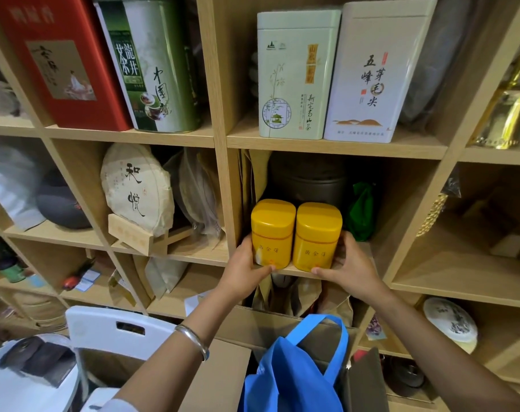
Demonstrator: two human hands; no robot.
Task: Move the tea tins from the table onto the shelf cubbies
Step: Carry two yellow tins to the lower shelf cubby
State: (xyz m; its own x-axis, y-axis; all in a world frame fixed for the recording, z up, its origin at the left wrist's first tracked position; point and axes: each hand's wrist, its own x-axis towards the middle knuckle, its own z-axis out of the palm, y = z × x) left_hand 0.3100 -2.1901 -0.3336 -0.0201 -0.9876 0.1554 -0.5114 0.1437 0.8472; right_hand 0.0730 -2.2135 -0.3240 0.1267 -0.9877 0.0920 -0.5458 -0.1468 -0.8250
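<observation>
Standing side by side in one cubby (407, 185), two yellow tins (273, 233), gripped by left hand (243, 270) and right hand (352, 267).

Two yellow tea tins stand side by side at the front of one cubby, the left tin (273, 233) and the right tin (317, 237). Two hands are on them: one left hand (243, 270), one right hand (352, 267). The cubby above carries two tall pale tins (295, 75). The cubby to its left carries one red box (56, 60) and one green tin (154, 63). One blue bag (294, 370) sits below.
</observation>
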